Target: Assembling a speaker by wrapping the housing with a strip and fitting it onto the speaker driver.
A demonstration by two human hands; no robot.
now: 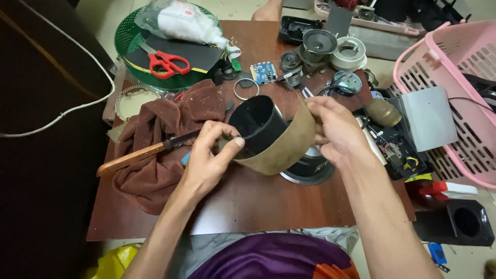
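Note:
My left hand (209,157) pinches the near edge of a curled tan sheet with a black inner face (274,144), a speaker cone rolled into a tube shape. My right hand (333,129) grips the sheet's far right edge, fingers folded over it. The sheet is held just above a black round speaker frame (310,170) lying on the brown table (258,206). A knife with a wooden handle (137,155) lies on a brown cloth (155,129), its blade reaching under my left hand's fingers.
Red scissors (168,63) lie on a green basket (126,36) at the back left. Speaker parts (320,44), a blue circuit board (263,71) and a metal ring (246,88) sit behind. A pink basket (454,77) stands right, a black box (460,222) below it.

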